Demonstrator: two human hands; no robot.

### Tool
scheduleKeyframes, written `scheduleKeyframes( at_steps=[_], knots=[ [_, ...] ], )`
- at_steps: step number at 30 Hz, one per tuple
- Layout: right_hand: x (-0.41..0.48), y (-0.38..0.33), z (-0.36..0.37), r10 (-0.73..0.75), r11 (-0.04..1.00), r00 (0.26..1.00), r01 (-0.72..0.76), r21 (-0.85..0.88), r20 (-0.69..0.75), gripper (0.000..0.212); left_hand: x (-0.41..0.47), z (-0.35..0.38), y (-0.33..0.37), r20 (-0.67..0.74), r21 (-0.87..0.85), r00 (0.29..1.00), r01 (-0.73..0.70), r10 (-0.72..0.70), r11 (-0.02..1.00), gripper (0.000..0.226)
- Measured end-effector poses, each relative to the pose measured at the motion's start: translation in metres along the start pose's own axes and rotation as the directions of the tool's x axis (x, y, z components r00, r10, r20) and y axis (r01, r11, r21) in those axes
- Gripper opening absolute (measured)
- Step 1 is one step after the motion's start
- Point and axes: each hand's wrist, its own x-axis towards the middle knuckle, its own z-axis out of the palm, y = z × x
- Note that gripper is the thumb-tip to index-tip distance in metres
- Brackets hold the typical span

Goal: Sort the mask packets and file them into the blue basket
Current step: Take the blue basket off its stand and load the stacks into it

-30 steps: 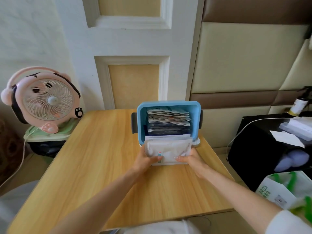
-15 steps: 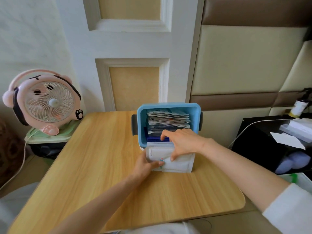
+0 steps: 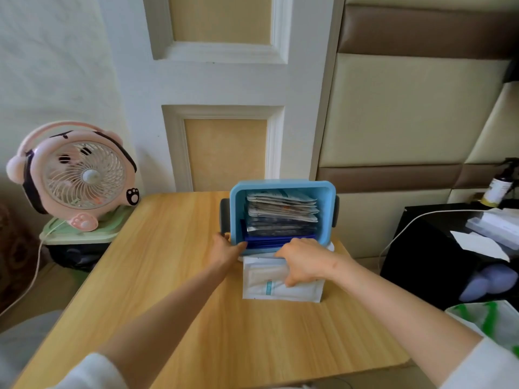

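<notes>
- The white packets [image 3: 280, 290] stand against the near wall of the blue basket [image 3: 283, 185], by the table's [image 3: 168, 262] far edge.
- The right hand [image 3: 304, 261] pinches their top, fingers curled behind and thumb in front.
- The left hand [image 3: 227, 251] grips the basket's near-left corner.
- A pink fan [image 3: 75, 175] stands beyond the table's far-left corner.

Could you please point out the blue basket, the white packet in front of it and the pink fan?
blue basket [image 3: 283, 184]: head view, far rim.
white packet [image 3: 295, 294]: head view, lower front face.
pink fan [image 3: 91, 175]: head view, grille hub.
</notes>
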Motion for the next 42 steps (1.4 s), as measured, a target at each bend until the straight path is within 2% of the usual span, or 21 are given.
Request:
scheduleKeyframes(
  at_steps=[4, 7, 11, 13, 17, 19, 22, 25, 28, 29, 30, 31, 32, 33, 34, 35, 36, 38, 40, 41, 42],
  knots=[
    [-0.008, -0.002, 0.003, -0.051, 0.999, 0.998, 0.050, -0.004, -0.046, 0.030, 0.005, 0.008, -0.003, -0.130, 0.026, 0.991, -0.039, 0.042, 0.999, 0.048],
    [-0.020, -0.002, -0.002, -0.110, 0.994, 0.993, 0.111, 0.002, -0.042, 0.020, 0.000, 0.006, -0.005, -0.142, 0.084, 0.986, -0.071, 0.083, 0.994, 0.046],
    [-0.045, -0.002, -0.005, -0.158, 0.986, 0.986, 0.161, 0.040, -0.057, 0.017, -0.023, -0.003, -0.010, -0.121, 0.039, 0.986, -0.112, 0.116, 0.993, 0.052],
    [-0.058, -0.001, -0.006, -0.156, 0.985, 0.981, 0.162, 0.052, -0.113, 0.008, -0.042, -0.012, -0.015, -0.094, 0.000, 0.985, -0.144, 0.143, 0.990, 0.055],
    [-0.083, 0.001, -0.021, -0.069, 0.966, 0.958, 0.134, 0.221, -0.280, 0.013, -0.078, -0.042, -0.027, -0.088, -0.030, 0.982, -0.168, 0.165, 0.985, 0.057],
    [-0.095, 0.001, -0.032, -0.007, 0.881, 0.942, 0.164, 0.444, -0.335, 0.017, -0.094, -0.059, -0.032, -0.106, -0.015, 0.980, -0.170, 0.167, 0.985, 0.061],
    [-0.111, -0.001, -0.043, 0.066, 0.603, 0.933, 0.246, 0.759, -0.354, 0.026, -0.118, -0.080, -0.043, -0.105, 0.002, 0.983, -0.151, 0.150, 0.989, 0.065],
    [-0.117, -0.007, -0.050, 0.075, 0.427, 0.919, 0.321, 0.845, -0.387, 0.034, -0.137, -0.094, -0.058, -0.103, -0.015, 0.986, -0.133, 0.131, 0.991, 0.072],
    [-0.117, -0.014, -0.055, 0.125, 0.340, 0.885, 0.387, 0.857, -0.450, 0.033, -0.148, -0.105, -0.063, -0.059, -0.053, 0.993, -0.108, 0.105, 0.993, 0.062],
    [-0.117, -0.017, -0.056, 0.152, 0.326, 0.866, 0.411, 0.851, -0.476, 0.033, -0.153, -0.105, -0.063, -0.070, -0.023, 0.990, -0.121, 0.119, 0.992, 0.058],
    [-0.117, -0.019, -0.057, 0.183, 0.314, 0.844, 0.435, 0.844, -0.504, 0.034, -0.159, -0.105, -0.063, -0.154, 0.094, 0.969, -0.179, 0.192, 0.979, 0.056],
    [-0.116, -0.021, -0.058, 0.217, 0.302, 0.819, 0.461, 0.835, -0.531, 0.034, -0.168, -0.103, -0.059, -0.288, 0.260, 0.891, -0.280, 0.351, 0.924, 0.056],
    [-0.114, -0.022, -0.057, 0.253, 0.283, 0.794, 0.485, 0.827, -0.553, 0.034, -0.178, -0.098, -0.052, -0.376, 0.434, 0.732, -0.402, 0.567, 0.807, 0.053],
    [-0.113, -0.024, -0.056, 0.285, 0.259, 0.771, 0.510, 0.820, -0.570, 0.034, -0.188, -0.092, -0.045, -0.374, 0.557, 0.546, -0.514, 0.750, 0.652, 0.046],
    [-0.111, -0.027, -0.056, 0.313, 0.239, 0.752, 0.529, 0.814, -0.580, 0.033, -0.195, -0.085, -0.036, -0.290, 0.623, 0.406, -0.607, 0.867, 0.493, 0.040],
    [-0.108, -0.030, -0.054, 0.334, 0.228, 0.734, 0.546, 0.806, -0.592, 0.033, -0.200, -0.076, -0.024, -0.160, 0.655, 0.334, -0.668, 0.929, 0.353, 0.037],
    [-0.106, -0.032, -0.053, 0.351, 0.227, 0.717, 0.559, 0.798, -0.602, 0.032, -0.199, -0.066, -0.012, -0.012, 0.682, 0.312, -0.692, 0.950, 0.236, 0.039],
    [-0.102, -0.038, -0.051, 0.402, 0.244, 0.675, 0.573, 0.783, -0.619, 0.029, -0.192, -0.044, 0.006, 0.195, 0.758, 0.384, -0.643, 0.903, 0.109, 0.044],
    [-0.100, -0.042, -0.048, 0.452, 0.269, 0.631, 0.578, 0.771, -0.630, 0.029, -0.180, -0.026, 0.018, 0.216, 0.840, 0.477, -0.535, 0.852, 0.087, 0.048],
    [-0.100, -0.043, -0.047, 0.476, 0.275, 0.613, 0.577, 0.769, -0.630, 0.029, -0.176, -0.021, 0.024, 0.217, 0.868, 0.566, -0.484, 0.795, 0.109, 0.052],
    [-0.100, -0.043, -0.045, 0.485, 0.279, 0.604, 0.579, 0.766, -0.633, 0.029, -0.169, -0.016, 0.025, 0.215, 0.904, 0.616, -0.419, 0.758, 0.085, 0.058]
  ],
)
